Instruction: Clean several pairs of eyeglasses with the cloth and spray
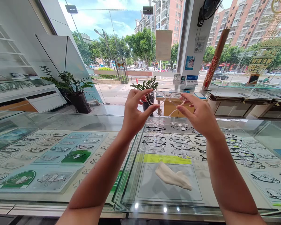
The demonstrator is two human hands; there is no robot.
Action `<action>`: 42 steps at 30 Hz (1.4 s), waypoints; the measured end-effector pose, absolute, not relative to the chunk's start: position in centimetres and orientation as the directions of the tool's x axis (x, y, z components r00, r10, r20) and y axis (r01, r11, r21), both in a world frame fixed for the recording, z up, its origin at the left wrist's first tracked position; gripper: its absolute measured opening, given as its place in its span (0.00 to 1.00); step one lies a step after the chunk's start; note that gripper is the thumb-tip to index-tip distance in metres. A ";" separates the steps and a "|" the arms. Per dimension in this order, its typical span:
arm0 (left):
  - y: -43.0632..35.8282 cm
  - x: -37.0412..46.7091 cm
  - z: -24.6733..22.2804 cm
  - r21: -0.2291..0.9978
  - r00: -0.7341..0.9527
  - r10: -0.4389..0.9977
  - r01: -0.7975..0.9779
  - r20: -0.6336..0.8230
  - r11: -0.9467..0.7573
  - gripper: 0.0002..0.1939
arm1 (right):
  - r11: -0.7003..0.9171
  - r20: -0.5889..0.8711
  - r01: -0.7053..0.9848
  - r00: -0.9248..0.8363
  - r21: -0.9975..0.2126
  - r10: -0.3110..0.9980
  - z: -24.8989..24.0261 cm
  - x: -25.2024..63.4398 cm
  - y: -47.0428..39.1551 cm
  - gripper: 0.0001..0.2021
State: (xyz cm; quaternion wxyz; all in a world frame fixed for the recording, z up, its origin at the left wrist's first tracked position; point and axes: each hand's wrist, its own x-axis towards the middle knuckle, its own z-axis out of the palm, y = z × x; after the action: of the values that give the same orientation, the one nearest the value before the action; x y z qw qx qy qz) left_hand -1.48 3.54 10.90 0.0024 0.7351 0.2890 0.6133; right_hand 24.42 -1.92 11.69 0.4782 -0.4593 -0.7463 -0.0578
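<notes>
A pair of eyeglasses (pixel 168 97) with thin, light frames is held up in front of me, above the far edge of the glass counter. On its left side, my left hand (pixel 138 104) pinches the rim between thumb and fingers. At the opposite side my right hand (pixel 198 112) grips the frame near the hinge. One temple arm hangs down between the hands. Below them a crumpled cream cloth (pixel 172 176) lies on a clear rectangular mat (pixel 145 187) on the counter top; neither hand touches it.
Rows of eyeglasses (pixel 155 143) fill the glass display counter (pixel 131 175) under my arms. More frames (pixel 67 143) sit in the left case. Potted plants (pixel 78 100) stand beyond it, before a large window. Another glass counter (pixel 245 90) is at the far right.
</notes>
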 end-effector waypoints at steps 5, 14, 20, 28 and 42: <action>3.4 -1.5 11.0 0.350 0.085 0.425 0.436 0.901 -0.829 0.29 | 0.567 0.762 0.742 -0.119 -0.357 0.636 11.7 24.4 -1.9 0.29; 3.1 -1.5 11.1 0.333 0.079 0.405 0.437 0.911 -0.835 0.28 | 0.559 0.741 0.751 -0.142 -0.351 0.656 11.5 24.3 -1.8 0.29; 3.5 -1.7 11.1 0.328 0.101 0.408 0.437 0.907 -0.837 0.29 | 0.559 0.761 0.758 -0.130 -0.337 0.635 11.5 24.1 -2.0 0.28; 3.6 -1.9 11.1 0.332 0.116 0.415 0.427 0.902 -0.841 0.28 | 0.559 0.778 0.760 -0.115 -0.332 0.618 11.6 24.0 -2.1 0.28; 3.8 -1.9 11.1 0.345 0.120 0.425 0.413 0.897 -0.843 0.28 | 0.577 0.821 0.759 -0.102 -0.301 0.561 11.7 23.9 -2.2 0.26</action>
State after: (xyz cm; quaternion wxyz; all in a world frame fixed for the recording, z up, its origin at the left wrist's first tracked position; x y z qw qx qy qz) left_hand -1.89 3.85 11.05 0.0051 0.7483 0.2801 0.6013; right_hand 23.92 -2.18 11.69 0.4977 -0.4488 -0.7355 -0.0994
